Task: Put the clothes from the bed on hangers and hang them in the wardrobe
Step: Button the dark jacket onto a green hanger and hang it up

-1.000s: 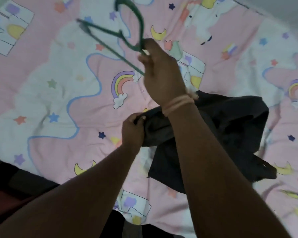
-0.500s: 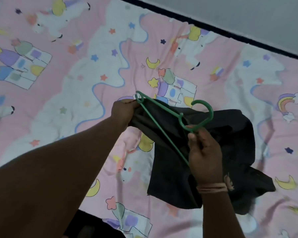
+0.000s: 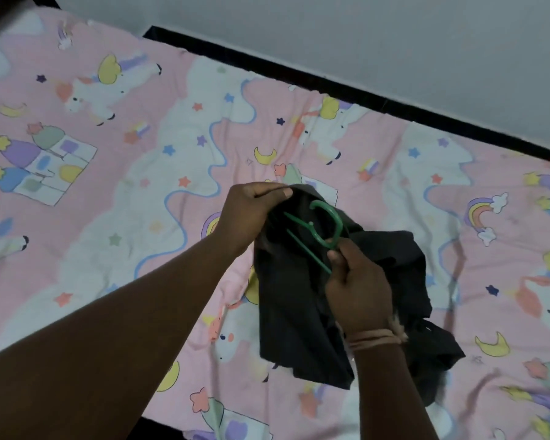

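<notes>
A dark grey garment (image 3: 299,315) lies crumpled on the bed, its upper edge lifted. My left hand (image 3: 251,211) pinches that lifted edge between thumb and fingers. A green plastic hanger (image 3: 318,231) lies over the cloth, its left end hidden under the fabric near my left hand. My right hand (image 3: 358,287) grips the hanger just below its hook, a band around that wrist.
The bed carries a pink sheet (image 3: 108,192) printed with unicorns, rainbows and stars. A dark bed edge (image 3: 362,93) runs along the far side against a pale wall (image 3: 362,33). No wardrobe is in view.
The hanger came down from high above the bed onto the garment. Its left end has slid in under the cloth at my left hand. The view has tilted up to the wall.
</notes>
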### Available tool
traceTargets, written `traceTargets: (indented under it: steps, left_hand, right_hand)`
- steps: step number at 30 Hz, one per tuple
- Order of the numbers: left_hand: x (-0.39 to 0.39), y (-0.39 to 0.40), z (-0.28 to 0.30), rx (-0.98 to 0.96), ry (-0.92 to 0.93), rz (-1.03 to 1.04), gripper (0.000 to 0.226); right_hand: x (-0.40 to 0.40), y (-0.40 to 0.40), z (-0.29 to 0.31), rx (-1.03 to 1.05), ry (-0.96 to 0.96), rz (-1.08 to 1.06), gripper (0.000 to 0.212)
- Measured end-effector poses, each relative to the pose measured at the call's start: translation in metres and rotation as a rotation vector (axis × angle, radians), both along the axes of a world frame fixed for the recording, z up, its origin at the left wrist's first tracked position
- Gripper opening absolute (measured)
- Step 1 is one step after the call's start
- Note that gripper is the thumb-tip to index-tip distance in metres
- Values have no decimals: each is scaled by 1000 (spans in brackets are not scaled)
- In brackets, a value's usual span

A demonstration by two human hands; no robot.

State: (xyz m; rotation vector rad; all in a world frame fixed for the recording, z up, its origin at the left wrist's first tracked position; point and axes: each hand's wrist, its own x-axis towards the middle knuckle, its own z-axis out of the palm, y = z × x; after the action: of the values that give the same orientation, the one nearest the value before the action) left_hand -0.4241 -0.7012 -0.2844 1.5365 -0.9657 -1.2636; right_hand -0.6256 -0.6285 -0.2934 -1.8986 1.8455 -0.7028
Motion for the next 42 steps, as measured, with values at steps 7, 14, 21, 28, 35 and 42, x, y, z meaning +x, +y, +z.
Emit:
traceTargets:
  steps: [7, 14, 21, 28, 35, 42]
  left_hand:
    - [10, -25, 80, -158, -187, -246, 11]
    - [-16, -29, 89, -112, -536, -716, 31]
    - [-26, -20, 131, -167, -840, -994, 32]
    - [-5, 7, 225, -198, -634, -813, 26]
    - [3, 21, 346, -307, -568, -627, 30]
    - [18, 48, 462, -408, -671, -580, 30]
  right_hand:
    - [-5, -21, 43, 135, 117, -89, 27]
    - [9, -32, 78, -31, -62, -116, 17]
    - [-18, -23, 132, 694, -940, -129, 18]
    - [-21, -32, 197, 877, -450, 252, 56]
    - [-2, -41, 275, 368, -174, 318, 9]
    - [-45, -38, 360, 34, -149, 76, 48]
